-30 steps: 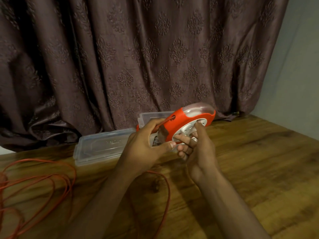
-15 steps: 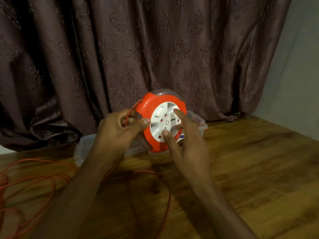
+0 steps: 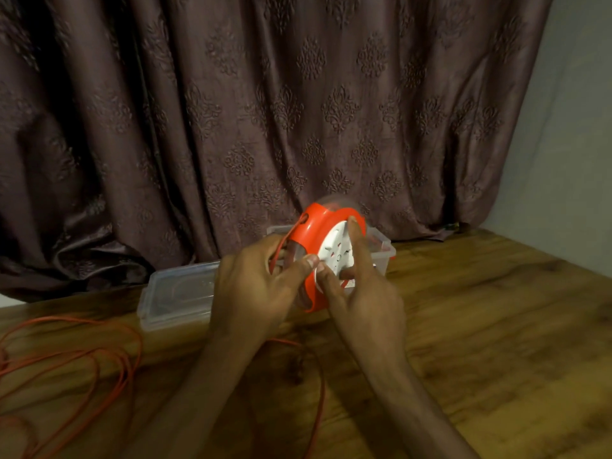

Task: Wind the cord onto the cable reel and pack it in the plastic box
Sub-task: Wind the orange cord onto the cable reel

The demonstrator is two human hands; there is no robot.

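The orange cable reel (image 3: 309, 233) with a white socket face (image 3: 336, 251) is held upright above the table, its face turned to the right. My left hand (image 3: 255, 286) grips its left rim, thumb on the front edge. My right hand (image 3: 361, 293) presses fingers on the white face. The orange cord (image 3: 99, 356) leaves the reel by my left hand and lies in loose loops on the table at the left, with a strand (image 3: 319, 392) running between my forearms. The clear plastic box (image 3: 384, 250) stands behind the reel, largely hidden.
A clear plastic lid (image 3: 175, 293) lies flat left of the box. A brown patterned curtain (image 3: 298, 111) hangs right behind the wooden table (image 3: 496, 326). A pale wall is at the far right.
The reel has turned from lying tilted to standing upright, then rotated so its white face points right. Both hands shifted their hold on it and stayed above the box.
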